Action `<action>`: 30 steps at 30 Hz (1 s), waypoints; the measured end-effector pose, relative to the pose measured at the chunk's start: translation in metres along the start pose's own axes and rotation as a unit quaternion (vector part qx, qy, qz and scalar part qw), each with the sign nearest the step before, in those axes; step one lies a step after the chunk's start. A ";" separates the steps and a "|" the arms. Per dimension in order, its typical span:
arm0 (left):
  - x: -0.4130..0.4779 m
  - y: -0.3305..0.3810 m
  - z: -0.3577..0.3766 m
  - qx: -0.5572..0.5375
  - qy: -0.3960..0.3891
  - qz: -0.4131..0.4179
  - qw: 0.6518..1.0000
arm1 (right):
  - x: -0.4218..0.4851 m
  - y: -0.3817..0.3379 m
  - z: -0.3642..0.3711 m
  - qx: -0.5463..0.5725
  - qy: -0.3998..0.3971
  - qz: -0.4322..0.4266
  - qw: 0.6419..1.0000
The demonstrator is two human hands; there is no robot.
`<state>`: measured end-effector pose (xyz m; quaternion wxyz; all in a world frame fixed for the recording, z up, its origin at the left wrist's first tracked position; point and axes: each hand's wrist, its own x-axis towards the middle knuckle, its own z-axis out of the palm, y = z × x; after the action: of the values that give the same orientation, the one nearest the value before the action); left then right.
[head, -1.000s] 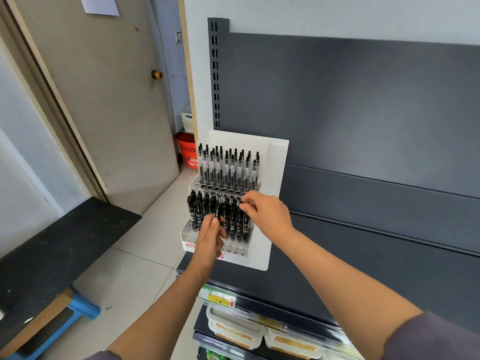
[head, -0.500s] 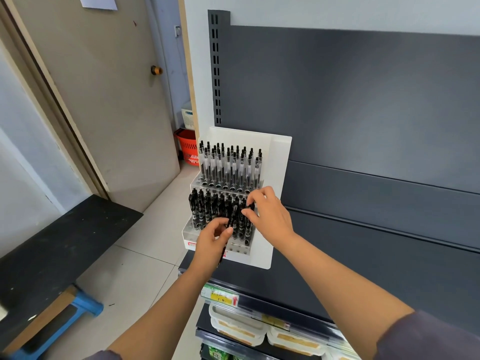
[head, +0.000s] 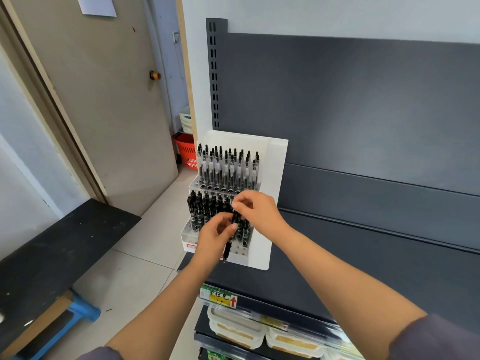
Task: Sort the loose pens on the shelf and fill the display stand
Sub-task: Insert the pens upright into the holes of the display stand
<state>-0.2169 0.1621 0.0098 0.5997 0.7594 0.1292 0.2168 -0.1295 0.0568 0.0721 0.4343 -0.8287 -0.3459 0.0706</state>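
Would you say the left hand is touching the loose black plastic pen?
Touching: the head view shows the left hand pinching the loose black plastic pen mid-barrel.

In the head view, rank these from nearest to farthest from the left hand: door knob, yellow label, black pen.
1. Black pen: held in the left hand.
2. Yellow label: just below the hand.
3. Door knob: far up left.

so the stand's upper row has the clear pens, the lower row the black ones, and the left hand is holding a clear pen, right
Not quite. The left hand grips a black pen, not a clear one; the head view shows it tip down in front of the display stand. The rest holds: clear pens fill the upper row, black pens the lower.
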 end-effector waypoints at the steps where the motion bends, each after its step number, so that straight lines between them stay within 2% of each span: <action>1: 0.000 0.002 -0.001 0.006 -0.001 0.006 1.000 | 0.000 -0.002 -0.001 0.000 0.005 -0.003 1.000; 7: 0.003 0.008 -0.007 0.014 0.047 0.040 0.998 | 0.006 -0.016 -0.016 -0.087 0.071 -0.060 0.992; 11: 0.009 0.009 -0.008 0.113 0.040 0.059 0.991 | 0.005 -0.015 -0.013 -0.137 0.070 -0.059 0.986; 16: 0.014 0.014 -0.012 0.293 0.057 0.123 0.947 | 0.000 -0.001 0.003 -0.160 0.041 -0.020 0.986; 21: 0.020 0.018 -0.017 0.421 0.069 0.165 0.889 | 0.004 0.013 0.011 -0.250 0.089 -0.025 0.964; 25: 0.027 0.015 -0.019 0.468 0.046 0.185 0.863 | 0.008 0.021 0.017 -0.252 0.086 -0.032 0.963; 30: 0.028 0.005 -0.021 0.470 0.026 0.177 0.864 | 0.007 0.023 0.028 -0.257 0.102 -0.023 0.961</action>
<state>-0.2030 0.1918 0.0236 0.1196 0.9555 0.0946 0.2526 -0.1240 0.0717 0.0384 0.2409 -0.9069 -0.3256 -0.1157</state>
